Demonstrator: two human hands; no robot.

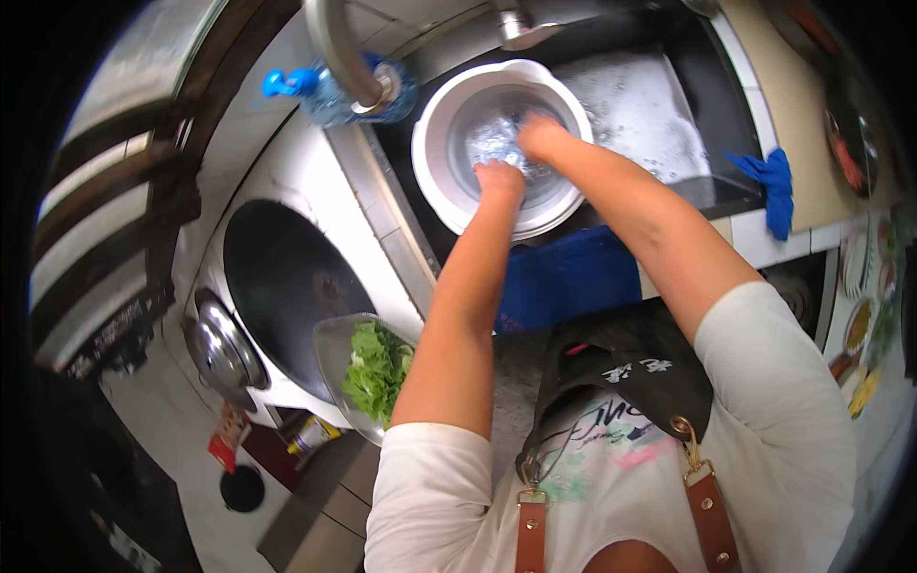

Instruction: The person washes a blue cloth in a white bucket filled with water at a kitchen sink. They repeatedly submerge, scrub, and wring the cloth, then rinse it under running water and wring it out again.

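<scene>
A white plastic basin of water stands in the dark sink. Both of my hands reach into it. My left hand is at the near side of the water, its fingertips hidden by ripples and glare. Farther right, my right hand is blurred, with its fingers partly under the surface. Whether either hand holds something is hidden by the water. Foamy water covers the sink floor to the right of the basin. A clear bowl of green leafy vegetables is beside my left forearm.
A curved metal pipe rises by a blue pump bottle at the sink's left corner. A large black round surface and a metal lid lie left. Blue gloves or cloth hang over the right edge. Filled dishes stand far right.
</scene>
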